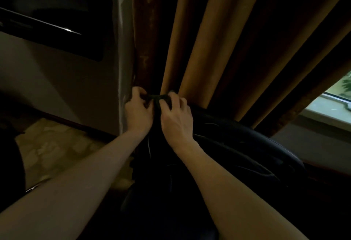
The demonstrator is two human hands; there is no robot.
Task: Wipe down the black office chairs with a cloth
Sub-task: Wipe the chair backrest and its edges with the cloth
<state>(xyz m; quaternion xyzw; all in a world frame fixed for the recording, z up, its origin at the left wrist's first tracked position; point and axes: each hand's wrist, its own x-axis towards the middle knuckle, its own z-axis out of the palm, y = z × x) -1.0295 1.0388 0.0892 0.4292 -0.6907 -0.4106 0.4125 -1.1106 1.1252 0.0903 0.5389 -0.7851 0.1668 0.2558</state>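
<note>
A black office chair (237, 144) stands below me in dim light, its back running from the centre toward the lower right. A small dark green cloth (158, 97) is stretched between both hands above the top of the chair back. My left hand (138, 112) pinches its left end with curled fingers. My right hand (176, 118) grips its right end, fingers curled over the bunched fabric. Most of the cloth is hidden by my fingers.
Orange-brown curtains (199, 40) hang right behind the chair. A grey wall corner (121, 49) stands at the left, with a dark panel (47, 26) on the wall. Patterned floor (57, 144) shows at lower left, a window sill (326, 110) at the right.
</note>
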